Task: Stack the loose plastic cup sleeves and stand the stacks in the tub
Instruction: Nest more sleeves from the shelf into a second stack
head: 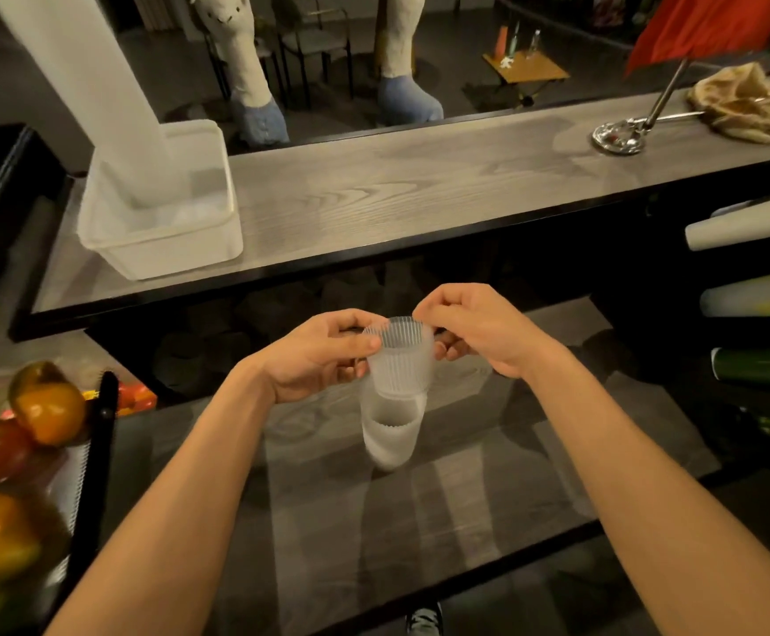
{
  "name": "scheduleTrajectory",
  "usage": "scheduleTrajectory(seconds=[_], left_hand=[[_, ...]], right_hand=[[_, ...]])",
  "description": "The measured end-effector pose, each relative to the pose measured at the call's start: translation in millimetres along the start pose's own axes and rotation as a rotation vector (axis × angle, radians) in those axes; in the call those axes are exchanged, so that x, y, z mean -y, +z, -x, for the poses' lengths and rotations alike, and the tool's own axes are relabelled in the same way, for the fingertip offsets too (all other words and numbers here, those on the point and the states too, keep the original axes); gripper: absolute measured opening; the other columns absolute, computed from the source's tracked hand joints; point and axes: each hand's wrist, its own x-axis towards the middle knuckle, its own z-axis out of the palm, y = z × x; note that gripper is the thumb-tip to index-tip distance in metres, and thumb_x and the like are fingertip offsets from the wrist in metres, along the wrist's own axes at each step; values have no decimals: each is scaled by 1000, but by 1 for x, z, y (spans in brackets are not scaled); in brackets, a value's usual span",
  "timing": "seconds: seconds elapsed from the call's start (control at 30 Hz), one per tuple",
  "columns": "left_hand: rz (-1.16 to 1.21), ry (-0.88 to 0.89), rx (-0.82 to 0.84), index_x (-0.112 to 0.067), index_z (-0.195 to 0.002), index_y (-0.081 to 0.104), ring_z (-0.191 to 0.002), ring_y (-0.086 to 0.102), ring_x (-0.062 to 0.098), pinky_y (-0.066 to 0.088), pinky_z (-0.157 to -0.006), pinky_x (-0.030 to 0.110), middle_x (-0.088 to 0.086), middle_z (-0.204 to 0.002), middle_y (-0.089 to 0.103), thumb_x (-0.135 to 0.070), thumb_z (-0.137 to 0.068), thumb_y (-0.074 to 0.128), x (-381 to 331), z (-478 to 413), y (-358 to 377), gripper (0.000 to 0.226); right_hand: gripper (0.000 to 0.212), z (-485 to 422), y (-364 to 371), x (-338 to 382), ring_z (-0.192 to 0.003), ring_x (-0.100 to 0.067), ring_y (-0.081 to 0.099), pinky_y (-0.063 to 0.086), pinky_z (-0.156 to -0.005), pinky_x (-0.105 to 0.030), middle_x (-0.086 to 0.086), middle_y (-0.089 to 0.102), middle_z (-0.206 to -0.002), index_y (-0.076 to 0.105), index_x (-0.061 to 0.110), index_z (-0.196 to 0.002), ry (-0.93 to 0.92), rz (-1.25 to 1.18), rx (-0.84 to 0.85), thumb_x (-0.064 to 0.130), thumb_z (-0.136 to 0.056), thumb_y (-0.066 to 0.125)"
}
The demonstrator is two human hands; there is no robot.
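A short stack of ribbed translucent plastic cups (396, 397) hangs upright over the lower wooden shelf, in the middle of the view. My left hand (318, 360) grips its upper part from the left, thumb on the near wall. My right hand (470, 328) pinches the top cup's rim from the right. The clear plastic tub (162, 250) sits on the upper counter at the far left. A tall white cup stack (84, 84) stands in it, leaning left and running out of the top of the frame.
The upper counter (419, 190) stretches right to a metal ashtray (619, 137) and a crumpled tan cloth (750, 103). Fruit (48, 415) lies in a tray at the lower left. Rolled sheets (750, 222) poke in from the right. Chairs stand beyond the counter.
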Motion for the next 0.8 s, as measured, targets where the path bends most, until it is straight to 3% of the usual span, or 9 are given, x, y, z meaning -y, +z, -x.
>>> scheduleTrajectory(seconds=[0.17, 0.23, 0.33, 0.53, 0.67, 0.7, 0.8], left_hand=[[-102, -19, 19, -17, -127, 65, -94, 60, 20, 45, -77, 33, 8, -113, 68, -26, -75, 85, 9, 20, -2, 57], [-138, -25, 17, -19, -127, 65, -92, 61, 20, 46, -75, 32, 6, -111, 68, -26, -72, 86, 12, 25, -1, 59], [-156, -5, 11, -21, -129, 65, -99, 59, 26, 45, -84, 41, 6, -109, 68, -23, -74, 86, 13, 28, -1, 59], [-176, -8, 29, -25, -129, 65, -102, 56, 29, 43, -90, 47, 4, -105, 66, -18, -77, 84, 10, 21, -1, 55], [-237, -37, 42, -25, -127, 66, -105, 56, 32, 45, -100, 63, 16, -113, 63, -15, -77, 86, 8, 8, -4, 55], [-238, -52, 50, -24, -127, 66, -104, 55, 32, 46, -96, 62, 17, -114, 63, -18, -76, 87, 9, 5, -7, 55], [-207, -99, -26, -23, -126, 67, -83, 56, 18, 43, -74, 36, 4, -96, 64, -31, -82, 83, 10, -1, -13, 48]], right_hand=[[11, 14, 14, -1, -71, -23, 72, 56, -64, -30, -11, 70, -84, 65, 7, -104, 6, 91, 78, 8, -94, 62], [11, 16, 19, -5, -71, -19, 72, 57, -68, -34, -8, 69, -81, 64, 9, -103, -12, 171, 90, 8, -92, 61], [11, 15, 21, -9, -70, -10, 70, 59, -73, -40, -7, 70, -83, 65, 14, -98, -43, 259, 75, 8, -89, 64], [12, 12, 12, -10, -73, -8, 67, 58, -73, -31, -4, 69, -84, 67, 15, -97, -56, 265, 54, 7, -89, 64], [9, 6, 6, -13, -74, -8, 66, 58, -75, -32, -2, 69, -86, 67, 16, -97, -52, 295, 94, 11, -90, 68], [8, 5, 4, -14, -76, -8, 67, 57, -74, -31, -1, 70, -87, 68, 16, -98, -43, 288, 107, 14, -90, 70], [12, -3, 0, -22, -82, -13, 70, 54, -71, -27, 1, 72, -89, 69, 18, -100, -13, 225, 77, 28, -94, 69]])
